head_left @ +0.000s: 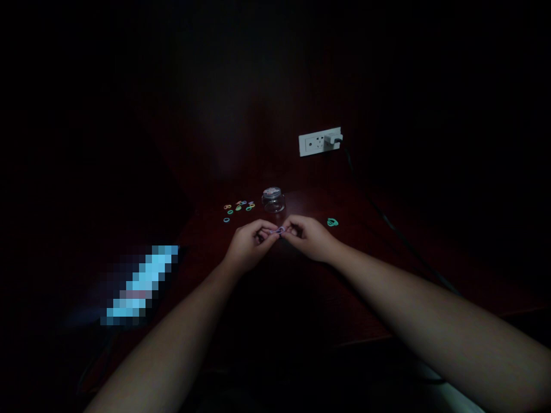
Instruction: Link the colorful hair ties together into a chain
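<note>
Between my two hands is a small purple hair tie (281, 230), pinched from both sides at the fingertips. My left hand (251, 244) grips its left end with thumb and fingers, and my right hand (309, 236) grips the other. Just beyond my hands stands a clear jar (274, 202) with its lid on. Several small coloured hair ties (239, 208) lie scattered left of the jar. A little bunch of green hair ties (332, 222) rests on the table to the right of my right hand.
The dark red table (310, 292) runs under both forearms. On the back wall a white socket panel (319, 141) holds a plug (333, 139), whose dark cable (396, 230) trails down the right side. A glowing, pixelated screen (144, 284) is at the left.
</note>
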`<state>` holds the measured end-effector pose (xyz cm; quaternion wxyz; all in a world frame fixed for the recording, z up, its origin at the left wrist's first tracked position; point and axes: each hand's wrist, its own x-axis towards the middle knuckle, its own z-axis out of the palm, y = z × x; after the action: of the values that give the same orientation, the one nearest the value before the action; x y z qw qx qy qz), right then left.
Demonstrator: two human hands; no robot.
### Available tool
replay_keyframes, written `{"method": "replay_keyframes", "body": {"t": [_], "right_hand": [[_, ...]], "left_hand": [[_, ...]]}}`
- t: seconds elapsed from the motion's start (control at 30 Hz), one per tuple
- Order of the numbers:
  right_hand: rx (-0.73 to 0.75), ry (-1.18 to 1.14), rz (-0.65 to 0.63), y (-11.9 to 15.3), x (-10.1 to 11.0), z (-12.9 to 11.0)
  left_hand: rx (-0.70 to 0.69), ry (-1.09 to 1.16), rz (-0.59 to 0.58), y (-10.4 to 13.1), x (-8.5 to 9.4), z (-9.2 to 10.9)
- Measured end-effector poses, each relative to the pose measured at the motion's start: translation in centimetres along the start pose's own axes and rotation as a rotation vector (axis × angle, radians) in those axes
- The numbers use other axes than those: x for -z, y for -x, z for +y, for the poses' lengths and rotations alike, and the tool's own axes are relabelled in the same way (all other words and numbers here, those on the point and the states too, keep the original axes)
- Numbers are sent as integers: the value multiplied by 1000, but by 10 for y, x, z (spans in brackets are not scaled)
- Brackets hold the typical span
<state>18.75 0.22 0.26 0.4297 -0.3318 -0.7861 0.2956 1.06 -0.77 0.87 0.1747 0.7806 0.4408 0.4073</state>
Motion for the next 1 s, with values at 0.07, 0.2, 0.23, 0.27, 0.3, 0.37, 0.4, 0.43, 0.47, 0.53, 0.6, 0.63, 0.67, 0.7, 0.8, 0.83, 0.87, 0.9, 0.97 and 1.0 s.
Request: {"method": "replay_keyframes", "body": {"t": [0.07, 0.2, 0.23, 0.27, 0.3, 0.37, 0.4, 0.43, 0.47, 0.53, 0.6, 0.63, 0.67, 0.7, 0.8, 0.83, 0.87, 0.9, 0.97, 1.0], "right_hand": [[2, 9, 2, 0, 0, -1], [-11, 1, -1, 1, 0, -2], [-15, -14, 0, 1, 0, -3], [-18, -31, 1, 1, 0, -3], [-18, -46, 1, 1, 0, -3], [-7, -68, -3, 1, 0, -2], [1, -71, -4, 1, 0, -2], [9, -71, -4, 1, 0, -1], [12, -67, 0, 1, 0, -1], [6, -54, 12, 0, 0, 0], [0, -53, 29, 0, 0, 0], [0, -59, 35, 0, 0, 0], [4, -67, 38, 0, 0, 0], [9, -75, 38, 0, 0, 0], [24, -81, 30, 0, 0, 0], [24, -82, 31, 0, 0, 1], [21, -85, 32, 0, -1, 2], [16, -91, 33, -1, -1, 2], [7, -100, 32, -1, -2, 3], [3, -101, 30, -1, -2, 3]], "left_hand": [[13, 10, 7, 0, 0, -1], [8, -1, 2, 0, 1, -2], [-1, -9, -2, 0, 1, -2], [-10, -16, -8, 0, 1, -2], [-18, -22, -15, 0, 1, -2], [-26, -29, -31, 0, 1, -2], [-26, -29, -37, 0, 2, -2], [-23, -27, -40, 0, 2, -2], [-16, -24, -39, 0, 2, -1], [-1, -17, -35, 0, 2, -1], [14, -11, -32, 0, 1, 0], [20, -6, -31, 0, 1, 0], [26, 2, -32, 1, 1, 0], [31, 14, -33, 1, 0, -1], [45, 66, -27, 1, -1, -2], [49, 82, -19, 0, -2, -2], [53, 93, -8, 0, -2, -3], [55, 98, 5, 0, -1, -3], [58, 94, 28, 0, -1, -3], [59, 88, 39, -1, 0, -3]]}}
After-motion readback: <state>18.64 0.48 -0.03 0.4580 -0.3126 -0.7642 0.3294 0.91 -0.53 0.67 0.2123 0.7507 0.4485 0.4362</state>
